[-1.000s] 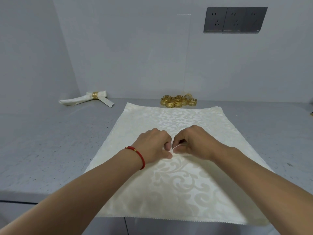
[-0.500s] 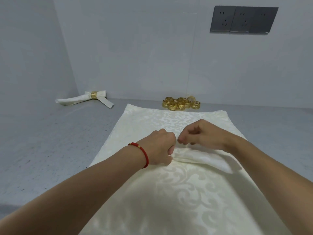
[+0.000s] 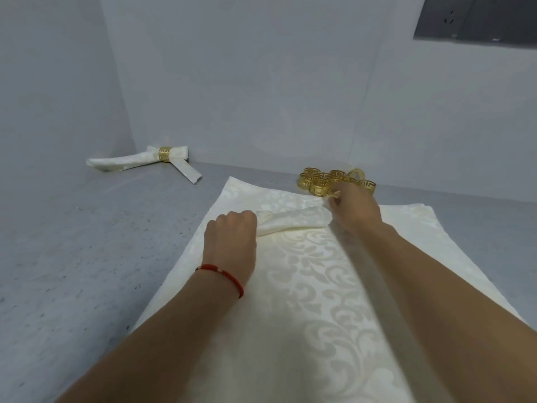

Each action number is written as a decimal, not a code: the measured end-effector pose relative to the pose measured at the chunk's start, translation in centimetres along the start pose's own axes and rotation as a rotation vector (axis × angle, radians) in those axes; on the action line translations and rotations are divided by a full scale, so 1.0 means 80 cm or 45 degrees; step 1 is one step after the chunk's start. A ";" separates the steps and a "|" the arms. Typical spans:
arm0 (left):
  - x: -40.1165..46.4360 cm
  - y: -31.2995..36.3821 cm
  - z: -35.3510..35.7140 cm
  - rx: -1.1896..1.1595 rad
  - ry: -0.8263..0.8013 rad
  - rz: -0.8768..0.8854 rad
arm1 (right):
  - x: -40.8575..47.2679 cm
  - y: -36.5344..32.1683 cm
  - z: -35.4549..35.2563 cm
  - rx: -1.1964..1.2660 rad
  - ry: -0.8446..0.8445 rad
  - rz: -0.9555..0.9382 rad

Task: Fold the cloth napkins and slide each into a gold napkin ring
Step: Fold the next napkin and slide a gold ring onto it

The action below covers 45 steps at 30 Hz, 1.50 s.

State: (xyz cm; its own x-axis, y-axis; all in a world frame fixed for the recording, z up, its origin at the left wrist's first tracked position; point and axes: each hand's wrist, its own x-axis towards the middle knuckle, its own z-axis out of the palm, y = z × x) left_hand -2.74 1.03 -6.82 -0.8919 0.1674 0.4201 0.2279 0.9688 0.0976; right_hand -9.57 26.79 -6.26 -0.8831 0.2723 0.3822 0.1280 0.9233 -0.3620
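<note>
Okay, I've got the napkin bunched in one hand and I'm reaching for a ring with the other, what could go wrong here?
Three risks, as judgements:

1. Only the left hand grips the gathered fold; its free end could spread open before a ring goes on.

2. The right hand reaches into a tight cluster of gold rings; it could knock several, or roll them away.

3. The gather rises from the flat napkin lying near the counter edge; lifting could drag cloth off.

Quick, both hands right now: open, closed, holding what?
Left hand: closed, gripping the gathered fold of the napkin.
Right hand: at the pile of gold rings, fingers hidden behind it; cannot tell whether it grips one.
</note>
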 end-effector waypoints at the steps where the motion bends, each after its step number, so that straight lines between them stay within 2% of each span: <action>1: 0.001 0.000 0.002 0.025 0.007 0.015 | 0.017 -0.006 0.011 -0.048 0.008 -0.016; 7: 0.011 -0.007 0.008 -0.041 0.013 0.001 | 0.067 -0.022 0.052 -0.143 -0.077 0.045; 9: 0.015 -0.010 0.008 -0.108 0.032 -0.049 | 0.071 -0.021 0.051 0.065 -0.001 0.077; 13: 0.021 -0.019 -0.001 -0.202 0.077 -0.119 | 0.039 -0.013 0.013 0.695 0.207 0.233; 18: 0.024 -0.021 -0.008 -0.258 0.183 -0.141 | -0.063 -0.004 -0.039 1.378 0.147 0.521; 20: 0.022 -0.019 -0.010 -0.269 0.214 -0.137 | -0.101 -0.005 -0.051 1.595 0.106 0.549; 23: 0.018 -0.017 -0.009 -0.286 0.249 -0.100 | -0.127 -0.006 -0.054 1.794 0.045 0.498; 26: 0.015 -0.015 -0.007 -0.294 0.254 -0.080 | -0.130 -0.009 -0.054 1.864 0.010 0.502; 34: 0.006 -0.015 -0.004 -0.361 0.331 0.099 | -0.133 -0.002 -0.055 1.739 -0.228 0.209; 37: 0.005 -0.015 -0.003 -0.384 0.359 0.171 | -0.137 -0.002 -0.063 1.329 -0.246 -0.004; 41: 0.003 -0.014 -0.002 -0.404 0.368 0.217 | -0.141 -0.008 -0.071 1.068 -0.197 -0.228; 45: 0.003 -0.016 -0.002 -0.381 0.369 0.232 | -0.144 -0.009 -0.068 0.545 -0.113 -0.396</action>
State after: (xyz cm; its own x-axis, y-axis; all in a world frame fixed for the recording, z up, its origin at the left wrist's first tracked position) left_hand -3.19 -0.17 -6.70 -0.6905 0.2311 0.6854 0.5118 0.8257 0.2372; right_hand 2.97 24.50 -5.79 -0.8871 -0.0373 0.4601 -0.3248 0.7589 -0.5645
